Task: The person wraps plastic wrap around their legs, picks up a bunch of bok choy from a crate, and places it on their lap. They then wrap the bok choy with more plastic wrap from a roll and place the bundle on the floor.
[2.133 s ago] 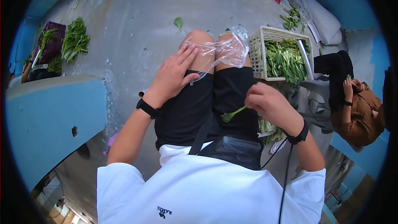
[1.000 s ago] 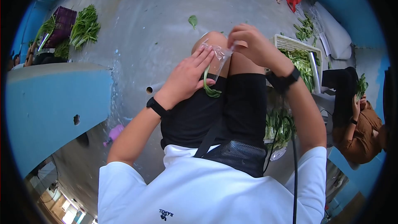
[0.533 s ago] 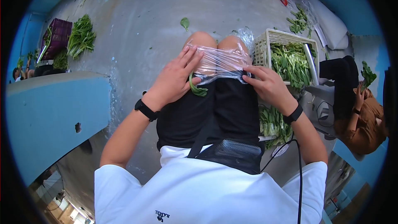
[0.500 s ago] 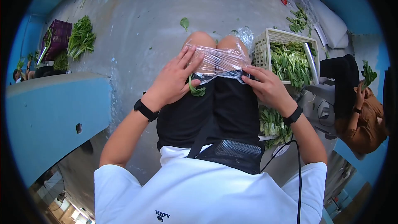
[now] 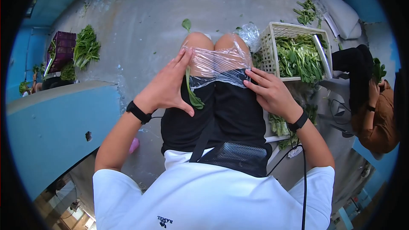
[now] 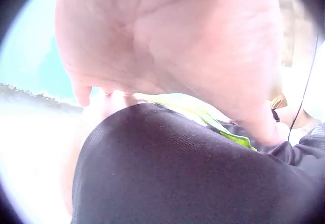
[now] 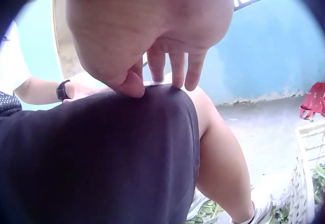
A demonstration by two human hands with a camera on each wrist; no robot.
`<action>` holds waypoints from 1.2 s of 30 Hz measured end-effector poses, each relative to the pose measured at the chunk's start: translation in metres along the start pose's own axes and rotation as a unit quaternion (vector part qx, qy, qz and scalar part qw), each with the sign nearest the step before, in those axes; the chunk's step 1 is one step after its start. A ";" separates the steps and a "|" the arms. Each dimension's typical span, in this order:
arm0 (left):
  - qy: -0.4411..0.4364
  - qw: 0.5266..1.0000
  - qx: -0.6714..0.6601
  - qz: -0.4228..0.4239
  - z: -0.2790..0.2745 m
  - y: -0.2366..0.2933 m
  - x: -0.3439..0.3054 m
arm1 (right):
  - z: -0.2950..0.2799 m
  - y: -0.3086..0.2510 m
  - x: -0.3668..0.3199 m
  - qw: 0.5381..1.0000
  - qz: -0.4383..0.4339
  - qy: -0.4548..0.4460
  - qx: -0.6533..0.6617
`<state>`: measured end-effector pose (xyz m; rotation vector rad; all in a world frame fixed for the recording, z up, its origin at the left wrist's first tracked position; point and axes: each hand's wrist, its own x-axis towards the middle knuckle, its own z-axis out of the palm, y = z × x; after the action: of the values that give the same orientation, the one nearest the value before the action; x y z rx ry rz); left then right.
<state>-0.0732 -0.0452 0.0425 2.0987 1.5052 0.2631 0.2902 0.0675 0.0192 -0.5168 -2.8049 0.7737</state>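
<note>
A sheet of clear plastic wrap [image 5: 221, 62] stretches across both bare thighs and the hem of the black shorts. One leafy green stalk [image 5: 194, 97] lies lengthwise on the left thigh at the wrap's left edge, its leaf toward the lap. My left hand [image 5: 167, 82] rests with straight fingertips on the wrap's upper left corner, thumb spread wide beside the leaf. In the left wrist view the palm arches over that stalk [image 6: 213, 122]. On the other side my right hand [image 5: 272, 91] touches the wrap's right edge with extended fingertips. The right wrist view shows its fingers [image 7: 193, 71] pointing down onto the thigh.
A white crate [image 5: 272, 53] of greens stands by the right knee, with more greens [image 5: 279, 125] below it. Crumpled wrap [image 5: 249, 34] sits beyond the knees. A person in brown [image 5: 377, 123] sits at right. A purple crate [image 5: 64, 47] and a blue low wall [image 5: 64, 123] are at left.
The right hand laid its stalk under the left hand, then drew the wrap across the thighs. The left thumb has since spread away from the stalk.
</note>
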 end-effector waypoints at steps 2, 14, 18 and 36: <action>0.023 0.985 -0.168 -0.032 0.003 -0.008 0.001 | 0.002 0.001 0.002 1.000 0.006 0.018 0.024; 0.135 0.971 -0.159 -0.114 0.039 0.004 0.005 | 0.049 0.185 -0.101 0.672 0.580 -0.189 0.420; 0.152 0.965 -0.167 -0.134 0.041 0.007 0.007 | 0.062 0.269 -0.153 0.715 0.637 -0.104 0.268; 0.181 0.937 -0.179 -0.239 0.041 0.012 0.015 | 0.085 0.405 -0.119 0.696 0.699 0.002 -0.164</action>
<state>-0.0396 -0.0470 0.0128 1.3974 1.9517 0.7076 0.4906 0.3092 -0.2759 -2.7651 -2.0059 0.3171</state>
